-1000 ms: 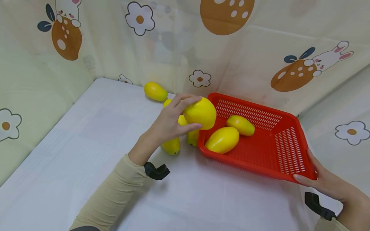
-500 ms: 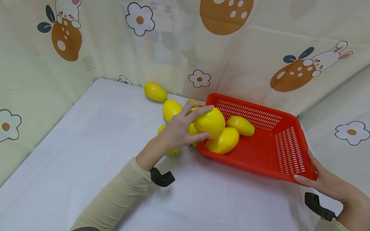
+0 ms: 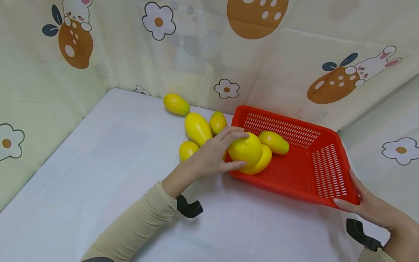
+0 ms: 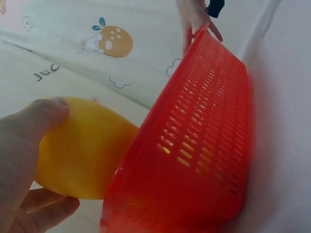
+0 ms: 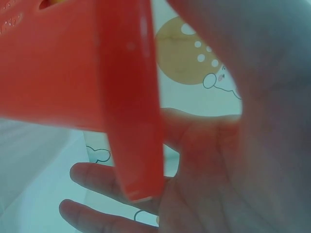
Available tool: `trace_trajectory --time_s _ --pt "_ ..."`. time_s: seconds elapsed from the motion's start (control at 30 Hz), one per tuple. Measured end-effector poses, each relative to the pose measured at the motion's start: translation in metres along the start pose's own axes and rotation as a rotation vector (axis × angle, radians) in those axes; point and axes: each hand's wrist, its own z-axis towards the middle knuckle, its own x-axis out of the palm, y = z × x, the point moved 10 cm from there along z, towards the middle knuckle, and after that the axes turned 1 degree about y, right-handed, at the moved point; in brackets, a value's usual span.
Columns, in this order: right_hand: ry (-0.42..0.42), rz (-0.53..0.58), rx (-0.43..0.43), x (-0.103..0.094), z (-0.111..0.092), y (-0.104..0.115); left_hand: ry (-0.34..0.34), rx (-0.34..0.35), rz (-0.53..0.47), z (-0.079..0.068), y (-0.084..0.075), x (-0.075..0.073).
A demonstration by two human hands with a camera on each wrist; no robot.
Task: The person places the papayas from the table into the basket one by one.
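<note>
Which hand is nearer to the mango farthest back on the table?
Left: the left hand is below and right of that mango in the head view; the right hand, gripping the red basket, is farther right.

We insp. tbl (image 3: 98,163): white top, rounded far-lt corner. On rt part we log red basket (image 3: 301,173), slotted walls, set at angle to tbl's back edge. Lt of basket, loose on top, we note: rear mango (image 3: 176,104), yel., at back edge; small mango (image 3: 218,122) nr basket; long mango (image 3: 197,127) just beside it; front mango (image 3: 188,149), nearest our side, partly hidden. Contact btwn fruit: can't confirm.
</note>
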Motion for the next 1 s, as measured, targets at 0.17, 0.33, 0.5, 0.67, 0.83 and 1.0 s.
trace_trajectory --time_s 0.17,0.33,0.5,0.67,0.83,1.0 --pt "-0.003 0.006 0.0 0.001 0.0 0.0 -0.003 0.004 0.003 -0.001 -0.001 0.002" --pt "0.005 -0.004 0.0 0.001 0.001 -0.001 -0.016 0.009 -0.007 -0.001 -0.003 0.004" --pt "0.007 -0.007 -0.003 0.002 0.002 -0.002 -0.038 0.019 -0.029 -0.001 -0.004 0.011" --pt "0.011 -0.003 0.006 0.001 0.002 -0.001 -0.062 0.064 -0.035 -0.001 -0.007 0.019" --pt "0.01 -0.006 0.011 0.0 0.002 -0.002 -0.046 0.1 -0.048 0.0 -0.011 0.029" --pt "0.006 -0.009 0.015 0.0 0.002 -0.003 -0.029 0.109 -0.041 0.0 -0.014 0.039"
